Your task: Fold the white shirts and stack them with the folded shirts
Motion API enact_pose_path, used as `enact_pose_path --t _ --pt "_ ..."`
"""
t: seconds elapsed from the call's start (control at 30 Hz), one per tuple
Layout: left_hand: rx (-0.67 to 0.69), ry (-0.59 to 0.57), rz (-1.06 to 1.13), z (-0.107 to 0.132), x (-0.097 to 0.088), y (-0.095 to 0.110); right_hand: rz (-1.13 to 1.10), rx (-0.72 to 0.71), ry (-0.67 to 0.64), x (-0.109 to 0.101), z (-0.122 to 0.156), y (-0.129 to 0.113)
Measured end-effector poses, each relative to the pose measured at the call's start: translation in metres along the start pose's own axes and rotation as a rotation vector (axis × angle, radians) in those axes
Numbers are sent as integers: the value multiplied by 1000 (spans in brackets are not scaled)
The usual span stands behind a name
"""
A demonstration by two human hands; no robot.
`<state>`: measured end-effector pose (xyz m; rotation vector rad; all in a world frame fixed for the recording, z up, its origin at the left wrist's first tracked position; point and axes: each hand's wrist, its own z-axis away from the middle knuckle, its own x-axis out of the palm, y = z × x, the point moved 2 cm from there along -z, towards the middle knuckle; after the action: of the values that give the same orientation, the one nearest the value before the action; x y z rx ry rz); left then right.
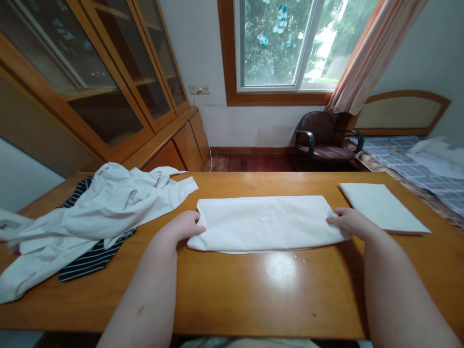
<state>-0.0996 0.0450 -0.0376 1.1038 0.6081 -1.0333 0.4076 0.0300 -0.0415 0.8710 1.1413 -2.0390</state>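
Cloth point(261, 224) lies folded across the middle of the table point(253, 309); your left hand point(186, 225) and right hand point(348, 221) pinch its opposite ends. It seems light, soft, easily creased; grip all layers near the corners.

I see daylight entering beyond the gripped white cloth point(259, 224), through a window point(275, 48) partly washed out rightward. This side of the grip, glare whitens the table point(232, 299); shadow runs below the right hand point(350, 222). Far left, the cabinet point(112, 63) leans, distorted.
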Motion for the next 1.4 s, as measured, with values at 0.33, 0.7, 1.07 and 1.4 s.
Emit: enact_pose_path --t 0.33,0.7,1.07,1.4 --pt "64 2 -4 -6 4 0 267 -28 112 2 -8 1" --pt "75 42 57 -6 -1 -2 312 -30 130 4 -11 3" --pt "-64 289 133 -28 6 -15 250 -46 -20 2 -5 4" --pt "-131 285 -61 -36 10 -13 255 -20 -95 1 -8 11"
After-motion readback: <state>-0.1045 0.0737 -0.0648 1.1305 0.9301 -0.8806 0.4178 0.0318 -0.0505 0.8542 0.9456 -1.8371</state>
